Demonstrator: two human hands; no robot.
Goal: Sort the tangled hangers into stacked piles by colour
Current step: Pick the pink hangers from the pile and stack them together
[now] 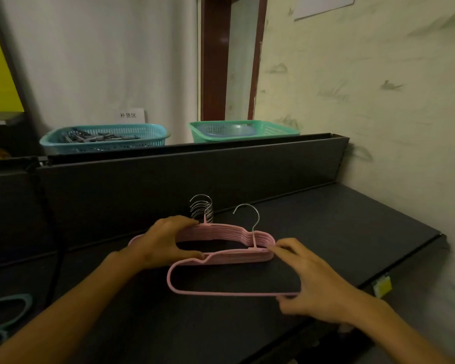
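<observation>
A stack of several pink hangers (221, 231) lies on the dark shelf (339, 232), their metal hooks (202, 207) bunched at the back. My left hand (160, 243) grips the stack's left part, fingers over its top and thumb at its front edge. One more pink hanger (210, 291) lies partly over the stack's front, shifted toward me, its hook (250, 219) standing apart to the right. My right hand (310, 282) holds this hanger's right end, fingers on the upper bar and thumb under the lower bar.
Teal hangers (8, 311) and a bit of a pink one lie at the lower left edge. Behind the shelf's raised back panel (195, 166) stand a blue basket (105, 137) of metal clips and a green basket (242, 130). A wall closes the right side.
</observation>
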